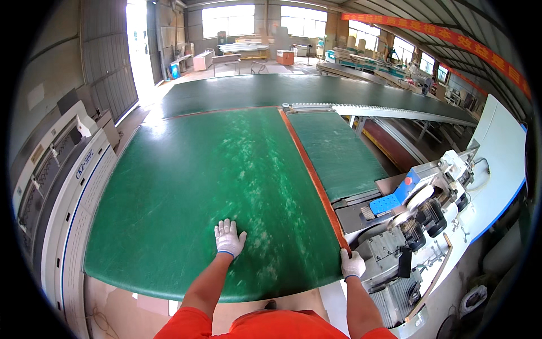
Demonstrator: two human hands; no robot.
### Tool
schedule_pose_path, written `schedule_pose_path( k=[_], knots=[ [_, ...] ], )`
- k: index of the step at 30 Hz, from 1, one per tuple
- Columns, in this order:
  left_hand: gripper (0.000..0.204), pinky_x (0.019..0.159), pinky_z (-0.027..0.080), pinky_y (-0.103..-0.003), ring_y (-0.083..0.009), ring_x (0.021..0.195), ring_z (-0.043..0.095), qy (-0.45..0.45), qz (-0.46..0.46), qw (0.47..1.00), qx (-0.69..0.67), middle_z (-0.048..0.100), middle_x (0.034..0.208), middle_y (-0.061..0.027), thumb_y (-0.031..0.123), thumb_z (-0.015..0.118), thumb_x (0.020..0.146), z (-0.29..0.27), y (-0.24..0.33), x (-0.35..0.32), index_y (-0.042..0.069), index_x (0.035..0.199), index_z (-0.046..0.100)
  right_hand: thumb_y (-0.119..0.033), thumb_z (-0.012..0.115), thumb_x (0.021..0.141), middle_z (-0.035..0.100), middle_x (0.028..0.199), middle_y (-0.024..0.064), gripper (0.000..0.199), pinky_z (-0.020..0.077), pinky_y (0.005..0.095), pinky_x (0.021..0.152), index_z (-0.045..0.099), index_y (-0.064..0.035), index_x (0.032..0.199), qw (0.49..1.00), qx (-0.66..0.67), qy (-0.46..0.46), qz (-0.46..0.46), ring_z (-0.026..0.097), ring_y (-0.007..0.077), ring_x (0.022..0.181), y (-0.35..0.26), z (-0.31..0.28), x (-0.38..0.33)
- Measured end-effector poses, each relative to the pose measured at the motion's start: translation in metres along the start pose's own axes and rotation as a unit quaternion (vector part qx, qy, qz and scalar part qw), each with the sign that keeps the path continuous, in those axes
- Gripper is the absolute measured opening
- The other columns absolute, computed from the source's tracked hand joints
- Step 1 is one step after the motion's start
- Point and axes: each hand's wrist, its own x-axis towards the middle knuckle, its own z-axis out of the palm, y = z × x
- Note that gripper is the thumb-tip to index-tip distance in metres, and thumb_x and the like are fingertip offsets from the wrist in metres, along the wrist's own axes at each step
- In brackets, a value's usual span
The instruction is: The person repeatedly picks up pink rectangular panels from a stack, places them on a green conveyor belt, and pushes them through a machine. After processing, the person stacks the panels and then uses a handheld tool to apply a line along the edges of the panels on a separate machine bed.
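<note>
My left hand (pixel 228 237), in a white knit glove, lies flat on a wide green conveyor belt (pixel 180 198) with its fingers spread. On the belt's right side runs a long, narrow reddish-brown strip (pixel 312 172), stretching from near me to the far end. The near end of that strip is in my right hand (pixel 352 263), also gloved, with the fingers closed around it. Pale scuff marks streak the belt between my hands.
Close on my right stands a machine (pixel 418 220) with motors and a blue bracket. A white machine (pixel 76 181) borders the belt's left side. Beyond lie a second green belt (pixel 226 90) and a roller rail (pixel 389 110). Stacked boards (pixel 245 48) are at the back.
</note>
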Motion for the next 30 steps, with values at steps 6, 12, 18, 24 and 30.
schedule_pose_path(
  k=[6,12,18,24,30],
  knots=[
    [0.068,0.128,0.021,-0.059,-0.0444,0.154,0.034,-0.047,0.061,0.997,0.005,0.045,0.162,-0.0224,0.047,0.061,0.099,-0.006,0.026,0.023,0.002,0.150,0.052,-0.067,0.060,0.093,0.077,0.101,0.0229,0.062,0.0567,0.0502,0.090,0.080,-0.0106,0.108,1.000,0.022,0.001,0.015,0.074,0.0418,0.100,-0.002,-0.022,-0.006],
    [0.060,0.127,0.025,-0.058,-0.0445,0.150,0.041,0.052,0.082,0.994,0.041,0.051,0.156,-0.0229,0.041,0.061,0.100,0.028,-0.014,0.035,0.001,0.146,0.056,-0.072,0.058,0.092,0.078,0.107,0.0218,0.069,0.0560,0.0473,0.094,0.078,-0.0097,0.114,0.999,0.000,-0.039,0.023,0.075,0.0384,0.106,-0.010,-0.006,0.003],
    [0.056,0.126,0.027,-0.058,-0.0446,0.149,0.042,0.039,0.103,0.994,0.023,0.051,0.157,-0.0224,0.037,0.059,0.102,0.023,0.009,0.048,-0.001,0.144,0.057,-0.072,0.058,0.092,0.078,0.106,0.0211,0.070,0.0565,0.0462,0.094,0.078,-0.0085,0.113,0.999,-0.006,-0.021,0.034,0.075,0.0373,0.105,0.001,-0.007,0.004],
    [0.057,0.127,0.026,-0.058,-0.0449,0.149,0.041,0.039,0.111,0.992,0.033,0.050,0.158,-0.0231,0.038,0.058,0.103,0.030,0.012,0.057,-0.001,0.145,0.057,-0.072,0.056,0.094,0.078,0.105,0.0220,0.070,0.0573,0.0463,0.092,0.077,-0.0088,0.116,0.999,-0.005,-0.027,0.021,0.075,0.0374,0.103,0.001,-0.003,0.007],
    [0.073,0.127,0.023,-0.057,-0.0471,0.151,0.036,-0.026,0.182,0.983,0.010,0.046,0.159,-0.0289,0.044,0.063,0.100,0.027,0.077,0.062,-0.005,0.151,0.047,-0.071,0.058,0.092,0.078,0.108,0.0204,0.069,0.0563,0.0456,0.094,0.078,-0.0097,0.117,0.998,-0.013,-0.036,0.048,0.075,0.0367,0.106,-0.001,-0.004,0.009]
  ],
)
